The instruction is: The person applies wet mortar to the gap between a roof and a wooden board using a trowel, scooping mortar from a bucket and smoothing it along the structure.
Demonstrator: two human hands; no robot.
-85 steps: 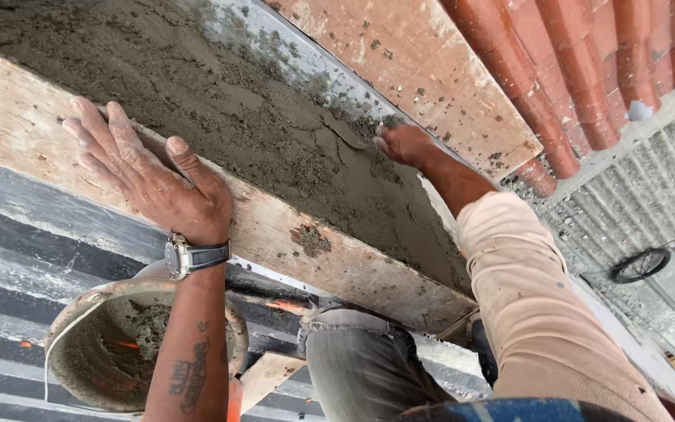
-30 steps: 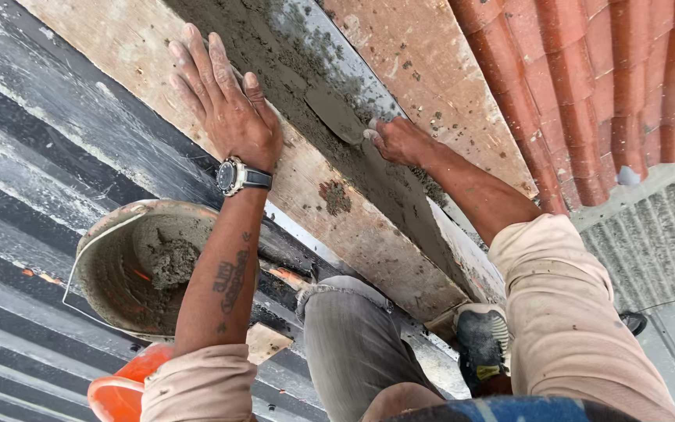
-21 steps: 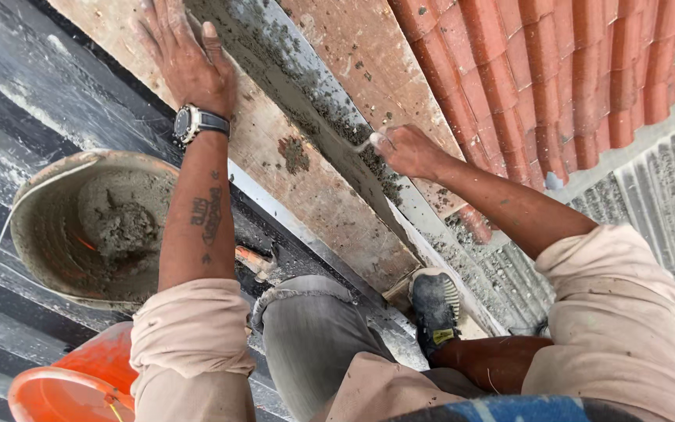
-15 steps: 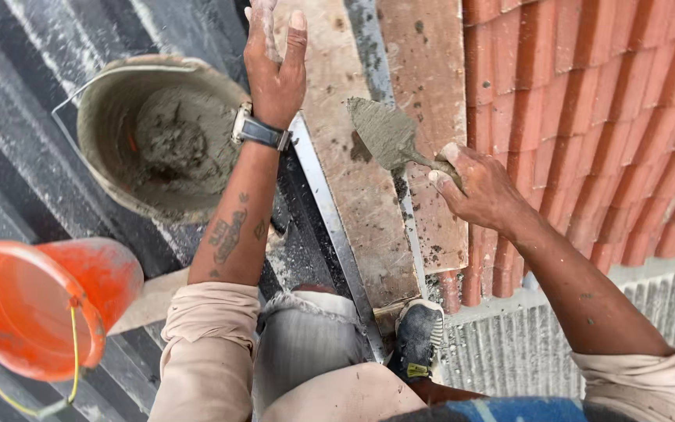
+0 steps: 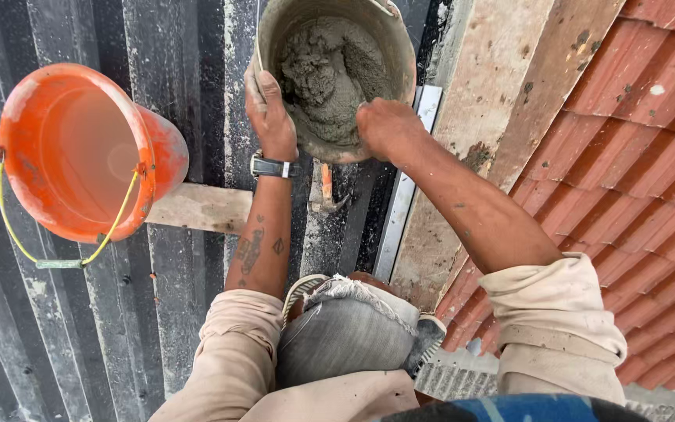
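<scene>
Landmark: I am taking the grey mortar bucket at the top of the view as my reference.
Left hand: my left hand is gripping the bucket's near-left rim, fingers curled closed over the edge, a wristwatch sitting just below it.
Right hand: my right hand is reaching in over the bucket's near-right rim, fist closed; I am judging that it is holding a tool, but the fingers are hiding what it is.
Mortar: the wet grey mortar is lying inside the bucket, heaped toward the near side, just beyond and left of the right hand's knuckles.
Key relation: the heap is sitting between both hands, with the right hand nearer.
Orange bucket: an orange bucket with a yellow handle is lying well left of the mortar bucket on the corrugated metal sheeting.
Roof tiles: red clay roof tiles are running right of the bucket, past a mortar-stained ledge.
</scene>
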